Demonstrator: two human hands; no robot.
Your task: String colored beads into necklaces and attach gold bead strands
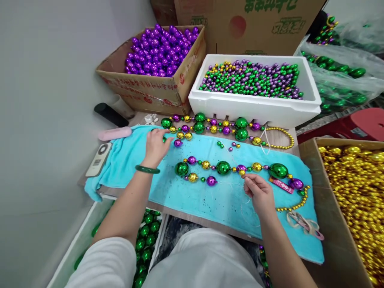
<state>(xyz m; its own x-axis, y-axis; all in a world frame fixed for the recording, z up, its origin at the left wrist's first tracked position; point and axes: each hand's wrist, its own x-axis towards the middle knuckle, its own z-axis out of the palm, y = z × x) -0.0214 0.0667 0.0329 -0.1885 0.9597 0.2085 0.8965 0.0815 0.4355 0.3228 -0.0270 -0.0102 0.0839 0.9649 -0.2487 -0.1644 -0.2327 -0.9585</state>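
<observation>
and there, your right hand (260,195) pinched a shiny round gold bead (241,173); your left hand (157,147) hovered near a glossy round purple bead (178,143), grip impossible to tell!

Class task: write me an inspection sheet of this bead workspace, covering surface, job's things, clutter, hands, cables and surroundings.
Surface: specked blue towel over tabletop.
Job's things: bead strand on the towel; second strand behind; thin thread.
Clutter: scissors, pink object, black cylinder.
Hands: left hand near a purple bead, grip unclear; right hand pinches a gold bead.
Cables: nothing seen.
Surroundings: purple-bead box, white foam box of mixed beads, gold-bead box.
</observation>
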